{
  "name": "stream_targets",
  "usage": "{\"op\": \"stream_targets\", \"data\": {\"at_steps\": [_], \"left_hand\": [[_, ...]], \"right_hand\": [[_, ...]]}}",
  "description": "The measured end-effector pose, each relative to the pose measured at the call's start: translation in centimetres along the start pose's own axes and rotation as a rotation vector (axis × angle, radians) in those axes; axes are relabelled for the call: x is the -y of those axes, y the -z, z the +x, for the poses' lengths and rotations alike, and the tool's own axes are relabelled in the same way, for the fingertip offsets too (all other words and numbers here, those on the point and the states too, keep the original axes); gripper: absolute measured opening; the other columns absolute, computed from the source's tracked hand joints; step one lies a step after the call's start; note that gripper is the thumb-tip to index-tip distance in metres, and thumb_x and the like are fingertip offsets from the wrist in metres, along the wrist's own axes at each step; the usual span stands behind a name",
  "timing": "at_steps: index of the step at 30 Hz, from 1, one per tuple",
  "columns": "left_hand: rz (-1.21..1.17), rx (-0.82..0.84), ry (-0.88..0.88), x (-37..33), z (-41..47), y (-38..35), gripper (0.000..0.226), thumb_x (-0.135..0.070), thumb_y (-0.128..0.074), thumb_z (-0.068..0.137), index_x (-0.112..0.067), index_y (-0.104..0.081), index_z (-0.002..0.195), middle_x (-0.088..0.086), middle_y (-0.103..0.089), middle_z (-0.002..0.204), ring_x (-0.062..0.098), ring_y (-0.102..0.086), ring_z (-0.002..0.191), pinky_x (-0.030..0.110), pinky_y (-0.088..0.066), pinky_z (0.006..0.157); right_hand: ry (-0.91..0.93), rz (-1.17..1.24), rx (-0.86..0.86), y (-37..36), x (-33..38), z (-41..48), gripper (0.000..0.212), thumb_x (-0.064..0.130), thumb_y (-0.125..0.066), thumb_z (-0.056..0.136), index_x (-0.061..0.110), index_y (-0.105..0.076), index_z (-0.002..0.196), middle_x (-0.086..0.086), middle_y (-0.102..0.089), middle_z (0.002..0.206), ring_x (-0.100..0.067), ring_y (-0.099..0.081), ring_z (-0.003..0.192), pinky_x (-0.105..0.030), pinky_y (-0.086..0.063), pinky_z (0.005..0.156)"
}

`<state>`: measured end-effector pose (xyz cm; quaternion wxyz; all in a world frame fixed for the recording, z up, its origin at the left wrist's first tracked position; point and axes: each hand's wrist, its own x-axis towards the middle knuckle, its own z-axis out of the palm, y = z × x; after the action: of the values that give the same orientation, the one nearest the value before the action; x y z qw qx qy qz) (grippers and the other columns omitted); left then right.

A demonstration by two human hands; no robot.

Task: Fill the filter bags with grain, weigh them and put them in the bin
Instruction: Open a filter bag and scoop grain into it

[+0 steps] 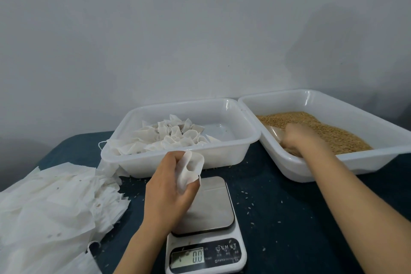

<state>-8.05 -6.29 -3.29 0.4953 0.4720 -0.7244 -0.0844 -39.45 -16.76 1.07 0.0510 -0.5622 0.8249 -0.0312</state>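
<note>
Fingers of left hand (171, 159): curled and pinching one filter bag between thumb and fingertips, centre of the frame.
Filter bag (191, 168): white, thin, crumpled and limp; its mouth gapes upward and it looks unfilled. It hangs above the far edge of the scale's plate, in front of the bin's near wall.
Left hand (164, 193): raised over the scale, back of the hand toward the camera, forearm coming up from the lower edge.
Fingers of right hand: blurred and sunk in the grain; spread or closed, I cannot tell.
Right hand (299, 138): at the near left corner of the grain tray, right of centre.
Grain (333, 133): golden-brown and fine, heaped across the tray's floor.
Grain tray (378, 115): white plastic, tilted, right side of the frame.
Bin (222, 159): white plastic, centre, just beside the tray; white bags with gathered tops (173, 138) fill its left half.
Scale (206, 249): white, with a steel plate, lower centre; the display (197, 256) reads 0.0.
Empty bags (55, 202): flat white pile, lower left.
Counter (289, 218): dark blue cover, dotted with stray grains.
</note>
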Motion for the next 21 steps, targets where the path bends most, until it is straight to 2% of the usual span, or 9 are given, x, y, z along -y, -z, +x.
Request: {"op": "stream_targets", "data": {"at_steps": [3, 5, 7, 9, 11, 15, 17, 19, 21], "left_hand": [[0.000, 0.013, 0.007, 0.0, -0.1, 0.0, 0.032, -0.047, -0.049, 0.071, -0.045, -0.043, 0.102, -0.020, -0.059, 0.095, 0.004, -0.058, 0.083, 0.025, -0.041, 0.063], [0.002, 0.016, 0.005, 0.1, -0.1, 0.0, 0.033, -0.047, -0.050, 0.071, -0.044, -0.043, 0.103, -0.020, -0.060, 0.094, 0.005, -0.058, 0.083, 0.026, -0.043, 0.064], [0.006, 0.023, -0.001, 0.0, -0.1, 0.1, 0.033, -0.047, -0.050, 0.071, -0.046, -0.042, 0.103, -0.023, -0.059, 0.097, 0.002, -0.058, 0.085, 0.023, -0.041, 0.064], [0.014, 0.037, -0.003, -0.2, -0.1, 0.0, 0.034, -0.048, -0.049, 0.072, -0.049, -0.040, 0.104, -0.028, -0.057, 0.101, -0.002, -0.057, 0.087, 0.019, -0.038, 0.063], [0.013, 0.046, 0.003, -0.3, -0.1, 0.1, 0.034, -0.049, -0.049, 0.071, -0.050, -0.039, 0.104, -0.029, -0.056, 0.103, -0.002, -0.056, 0.087, 0.018, -0.037, 0.063], [-0.008, 0.035, 0.012, -0.3, -0.2, 0.2, 0.033, -0.049, -0.048, 0.071, -0.047, -0.041, 0.103, -0.023, -0.058, 0.100, 0.006, -0.058, 0.084, 0.023, -0.041, 0.063], [-0.041, 0.018, 0.019, -0.3, -0.2, 0.4, 0.032, -0.047, -0.048, 0.072, -0.042, -0.044, 0.103, -0.020, -0.059, 0.097, 0.009, -0.059, 0.080, 0.027, -0.044, 0.062], [-0.077, 0.000, 0.029, -0.3, -0.1, 0.5, 0.030, -0.045, -0.048, 0.072, -0.038, -0.047, 0.101, -0.018, -0.060, 0.094, 0.011, -0.058, 0.076, 0.031, -0.047, 0.062], [-0.118, -0.017, 0.051, -0.4, 0.0, 0.6, 0.028, -0.045, -0.048, 0.073, -0.036, -0.049, 0.100, -0.015, -0.061, 0.090, 0.013, -0.059, 0.072, 0.034, -0.048, 0.060]], "right_hand": [[-0.063, -0.011, 0.066, 0.2, -0.5, -0.3, 0.031, 0.014, -0.063, 0.087, 0.004, -0.062, 0.116, -0.016, -0.062, 0.113, -0.029, -0.060, 0.102, -0.032, -0.050, 0.072], [-0.094, 0.005, 0.131, 0.2, -0.8, -0.4, 0.033, 0.017, -0.063, 0.087, 0.007, -0.061, 0.118, -0.010, -0.063, 0.104, -0.027, -0.061, 0.095, -0.036, -0.053, 0.084], [-0.110, 0.031, 0.148, 0.3, -0.9, -0.4, 0.026, 0.025, -0.062, 0.087, 0.011, -0.061, 0.108, -0.007, -0.063, 0.100, -0.027, -0.061, 0.094, -0.043, -0.051, 0.094], [-0.115, 0.069, 0.098, 0.6, -0.9, -0.4, 0.023, 0.036, -0.062, 0.084, 0.014, -0.060, 0.089, -0.005, -0.064, 0.094, -0.027, -0.062, 0.092, -0.045, -0.049, 0.096], [-0.122, 0.127, 0.055, 0.8, -0.9, -0.5, 0.026, 0.039, -0.059, 0.086, 0.013, -0.063, 0.087, -0.006, -0.066, 0.091, -0.026, -0.063, 0.089, -0.045, -0.051, 0.094], [-0.164, 0.075, 0.068, 1.0, -0.9, -0.9, 0.025, 0.030, -0.055, 0.093, 0.007, -0.064, 0.099, -0.008, -0.067, 0.100, -0.027, -0.064, 0.094, -0.040, -0.052, 0.093], [-0.185, -0.049, 0.049, 1.3, -0.6, -1.4, 0.024, 0.029, -0.046, 0.096, 0.014, -0.061, 0.108, -0.008, -0.064, 0.114, -0.027, -0.061, 0.104, -0.036, -0.048, 0.094], [-0.196, -0.221, 0.037, 1.6, -0.2, -1.8, 0.034, 0.028, -0.037, 0.100, 0.019, -0.056, 0.128, -0.005, -0.061, 0.123, -0.024, -0.059, 0.109, -0.034, -0.046, 0.088], [-0.191, -0.377, 0.070, 1.3, 0.4, -2.0, 0.035, 0.021, -0.039, 0.099, 0.019, -0.053, 0.131, -0.002, -0.061, 0.110, -0.021, -0.058, 0.100, -0.032, -0.046, 0.080]]}}
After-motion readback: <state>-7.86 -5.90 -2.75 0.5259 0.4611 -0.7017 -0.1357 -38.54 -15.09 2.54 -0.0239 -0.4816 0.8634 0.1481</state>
